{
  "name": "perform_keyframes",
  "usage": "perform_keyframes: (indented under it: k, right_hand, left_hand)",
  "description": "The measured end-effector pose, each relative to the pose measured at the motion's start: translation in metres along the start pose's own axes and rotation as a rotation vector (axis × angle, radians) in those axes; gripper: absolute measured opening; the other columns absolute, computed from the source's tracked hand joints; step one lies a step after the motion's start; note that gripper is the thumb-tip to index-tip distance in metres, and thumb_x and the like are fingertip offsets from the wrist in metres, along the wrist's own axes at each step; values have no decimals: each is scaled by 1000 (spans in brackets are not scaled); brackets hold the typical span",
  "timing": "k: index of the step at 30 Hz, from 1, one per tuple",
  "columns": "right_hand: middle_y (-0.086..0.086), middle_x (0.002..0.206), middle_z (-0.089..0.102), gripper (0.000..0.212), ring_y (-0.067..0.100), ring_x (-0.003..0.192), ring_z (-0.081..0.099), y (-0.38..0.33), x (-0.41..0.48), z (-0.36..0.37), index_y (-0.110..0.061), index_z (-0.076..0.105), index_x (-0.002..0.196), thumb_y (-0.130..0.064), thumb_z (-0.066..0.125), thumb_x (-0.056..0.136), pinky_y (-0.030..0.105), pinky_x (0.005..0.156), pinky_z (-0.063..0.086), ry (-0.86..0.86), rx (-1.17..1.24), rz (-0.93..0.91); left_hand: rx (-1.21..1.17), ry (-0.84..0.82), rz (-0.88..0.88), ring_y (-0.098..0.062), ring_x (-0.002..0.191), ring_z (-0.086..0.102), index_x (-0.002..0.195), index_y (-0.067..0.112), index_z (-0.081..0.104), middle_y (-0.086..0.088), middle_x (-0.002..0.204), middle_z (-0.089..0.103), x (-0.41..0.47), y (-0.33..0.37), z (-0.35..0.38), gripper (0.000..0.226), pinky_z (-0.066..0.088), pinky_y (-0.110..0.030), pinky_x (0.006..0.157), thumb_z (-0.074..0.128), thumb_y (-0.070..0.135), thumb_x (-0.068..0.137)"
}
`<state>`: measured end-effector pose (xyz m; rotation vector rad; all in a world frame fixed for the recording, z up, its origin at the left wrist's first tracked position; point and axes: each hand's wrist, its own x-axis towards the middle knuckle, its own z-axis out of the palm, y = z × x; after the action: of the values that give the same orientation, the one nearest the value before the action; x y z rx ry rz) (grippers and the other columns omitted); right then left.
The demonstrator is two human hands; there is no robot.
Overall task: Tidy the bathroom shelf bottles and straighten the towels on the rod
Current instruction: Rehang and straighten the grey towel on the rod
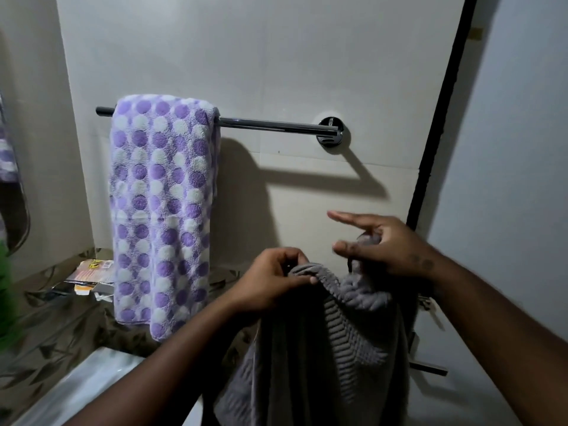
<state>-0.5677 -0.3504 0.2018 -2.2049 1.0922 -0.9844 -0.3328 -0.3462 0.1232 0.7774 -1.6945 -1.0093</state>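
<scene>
Closest to the camera, two bare forearms reach in from the bottom edge and meet over a grey towel (325, 348) with a ribbed weave. The towel hangs down in loose folds from both hands, its lower part running out of view at the bottom. The left hand (270, 279) is curled tight, pinching the towel's upper edge between thumb and fingers. The right hand (381, 245) grips another bunched part of the same edge a little higher and to the right, with its lower fingers closed on the cloth while its forefinger and another finger stick out straight to the left. The towel is held in the air below the rod, not touching it.

To the left and lower down lies a surface (55, 327) with a dark leaf pattern, and beside it the pale rim of a basin (92, 382). Some small flattened boxes (86, 276) lie on the surface, near the wall.

Farther back, a chrome rod (270, 126) is fixed to the pale wall by a round mount (331, 132) at its right end. A purple and white spotted towel (163, 210) is draped over the left part of the rod and hangs straight down, its bottom edge just above the surface. The right part of the rod is bare. A dark vertical strip (436, 124) runs down the wall on the right.
</scene>
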Motion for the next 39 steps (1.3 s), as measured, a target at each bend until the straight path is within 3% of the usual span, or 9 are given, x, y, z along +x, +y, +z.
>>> perform_keyframes:
  k: [4,13,17,20,23,25,28,34,39]
  right_hand:
    - [-11,66,65,41,5,60,59,1,1,24,-20,78,95,-58,75,82,24,59,44,-220,-29,41]
    - [24,77,70,43,17,69,61,5,0,33,-4,75,85,-47,73,88,35,65,48,84,154,-23]
    - [27,87,74,43,23,73,71,11,3,19,-2,75,87,-45,75,85,42,72,56,245,191,30]
    - [0,100,80,36,12,98,75,9,6,13,-21,78,105,-46,81,80,35,88,58,179,-3,22]
    - [-26,129,67,65,-9,123,59,-9,8,16,-48,62,132,-50,86,72,27,109,46,-56,-134,-53]
    - [-17,118,74,50,1,114,66,-16,12,22,-38,69,124,-40,83,76,37,100,54,-173,-92,-88]
    - [1,74,68,15,14,69,64,-20,16,25,-23,69,85,-32,71,74,53,71,57,-16,-127,-120]
    - [10,79,73,9,22,73,69,-3,16,8,-22,72,88,-24,79,82,43,74,56,380,-95,-37]
    - [-25,142,57,75,-14,126,51,-13,12,0,-52,56,137,-38,90,72,4,102,36,-47,-181,-19]
  left_hand:
    - [71,27,139,-14,73,63,82,8,70,-7,79,70,17,26,18,19,51,-29,68,72,-11,81]
    - [-24,-23,-13,-24,72,44,107,6,50,-17,86,56,12,14,4,32,35,-35,58,69,30,95]
    - [15,19,-46,-18,66,49,91,-4,57,-12,79,56,6,8,-13,42,37,-29,55,69,36,94]
    - [94,136,49,-11,64,50,83,5,63,-3,72,60,9,14,-21,27,38,-29,55,72,27,94]
    - [411,169,167,-12,66,52,84,14,65,4,71,63,17,27,-18,26,45,-41,60,71,39,92]
    - [517,156,247,-15,68,58,85,18,64,2,75,68,20,37,-9,28,50,-45,66,68,44,90]
    - [517,178,265,-6,62,50,83,24,58,7,68,61,23,45,-6,32,45,-36,58,67,54,87]
    - [572,156,169,-4,60,41,79,18,54,13,65,48,7,24,-35,36,35,-32,57,67,49,90]
    - [649,155,240,-5,63,52,80,22,60,7,68,61,8,34,-34,23,45,-35,60,74,40,85]
